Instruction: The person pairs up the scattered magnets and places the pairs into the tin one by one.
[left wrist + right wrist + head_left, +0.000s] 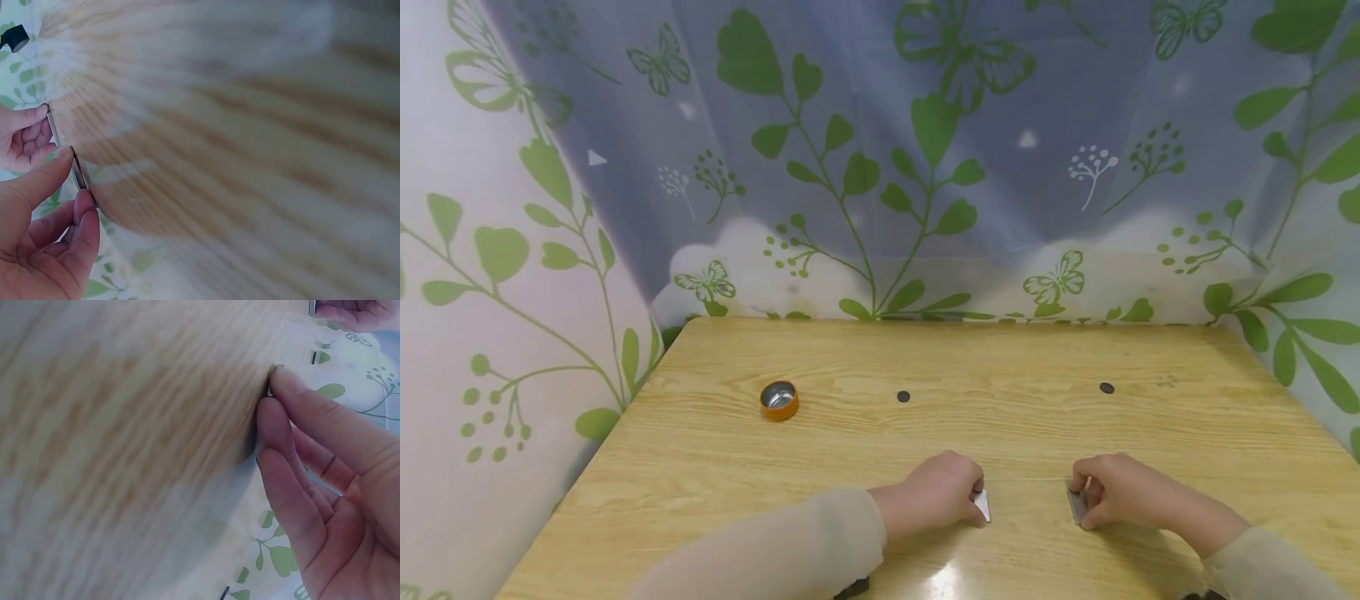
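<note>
Metal, thin and grey-silver, shows as a small flat plate (982, 505) pinched upright between the thumb and fingertips of the left hand (934, 493), while the right hand (1120, 490) pinches a second, darker plate (1077, 506) the same way, both resting edge-down on the wooden table (820, 433). Curled fingers hide most of each plate, and both wrist views are blurred. Each plate's long edge runs toward and away from the person, beyond the fingertips, faces turned toward each other.

My left hand (942, 492) and right hand (1118, 490) are bare, without gloves. Both my arms wear long, loose sleeves (775, 546) of thin, pale beige fabric, ending at the wrists.
</note>
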A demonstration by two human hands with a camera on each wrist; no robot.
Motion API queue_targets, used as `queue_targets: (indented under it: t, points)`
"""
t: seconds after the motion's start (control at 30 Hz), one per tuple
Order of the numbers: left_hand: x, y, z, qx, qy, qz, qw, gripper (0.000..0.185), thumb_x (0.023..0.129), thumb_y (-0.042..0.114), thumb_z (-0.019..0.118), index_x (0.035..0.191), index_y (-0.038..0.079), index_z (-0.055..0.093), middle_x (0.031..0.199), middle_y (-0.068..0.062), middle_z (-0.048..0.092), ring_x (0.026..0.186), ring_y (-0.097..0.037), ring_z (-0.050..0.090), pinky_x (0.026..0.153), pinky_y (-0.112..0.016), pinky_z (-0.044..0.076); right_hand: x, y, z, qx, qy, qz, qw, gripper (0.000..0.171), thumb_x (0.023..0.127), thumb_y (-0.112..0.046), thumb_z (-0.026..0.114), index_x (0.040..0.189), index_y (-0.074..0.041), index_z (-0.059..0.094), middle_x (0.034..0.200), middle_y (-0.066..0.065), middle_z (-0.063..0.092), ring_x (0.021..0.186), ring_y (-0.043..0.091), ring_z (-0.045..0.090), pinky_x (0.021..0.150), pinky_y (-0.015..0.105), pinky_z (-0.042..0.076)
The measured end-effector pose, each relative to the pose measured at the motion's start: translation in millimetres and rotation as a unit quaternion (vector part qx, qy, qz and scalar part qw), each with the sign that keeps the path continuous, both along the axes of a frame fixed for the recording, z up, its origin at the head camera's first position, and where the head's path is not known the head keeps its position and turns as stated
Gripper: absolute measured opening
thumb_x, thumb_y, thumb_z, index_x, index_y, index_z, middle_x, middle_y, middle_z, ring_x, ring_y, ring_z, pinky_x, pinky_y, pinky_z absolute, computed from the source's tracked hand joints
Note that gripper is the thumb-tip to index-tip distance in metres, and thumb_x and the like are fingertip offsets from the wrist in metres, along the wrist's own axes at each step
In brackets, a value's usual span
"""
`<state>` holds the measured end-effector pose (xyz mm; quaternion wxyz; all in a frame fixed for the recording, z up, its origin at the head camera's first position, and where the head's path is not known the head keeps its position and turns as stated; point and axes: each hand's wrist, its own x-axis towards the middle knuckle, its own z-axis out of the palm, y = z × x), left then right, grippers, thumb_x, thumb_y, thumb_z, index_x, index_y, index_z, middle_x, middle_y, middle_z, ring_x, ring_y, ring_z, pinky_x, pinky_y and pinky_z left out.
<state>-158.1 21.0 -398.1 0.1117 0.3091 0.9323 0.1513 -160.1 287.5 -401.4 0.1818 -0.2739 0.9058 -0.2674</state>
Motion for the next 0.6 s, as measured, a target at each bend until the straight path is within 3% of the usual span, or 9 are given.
queue_targets:
  t: [0.3,0.6]
  points:
    - [-0.6,10,-4.7,-0.022,0.011,0.004,0.9997,0.026,0.071,0.031,0.081,0.079,0.013,0.065,0.066,0.01,0.05,0.061,-0.005,0.044,0.057,-0.017,0.038,1.3,-5,0.9,-0.004,-0.008,-0.004,1.0,0.029,0.069,-0.013,0.081,0.085,-0.009,0.057,0.068,-0.009,0.057,0.062,0.002,0.05,0.054,0.024,0.043]
    - [1.6,18,-3.0,-0.016,0.007,0.004,0.9998,0.024,0.072,0.029,0.081,0.074,0.013,0.063,0.065,0.01,0.051,0.059,-0.005,0.044,0.055,-0.016,0.037,1.0,-5,-1.6,-0.008,-0.005,-0.001,1.0,0.029,0.069,-0.013,0.081,0.085,-0.009,0.058,0.068,-0.009,0.057,0.062,0.002,0.051,0.054,0.024,0.043]
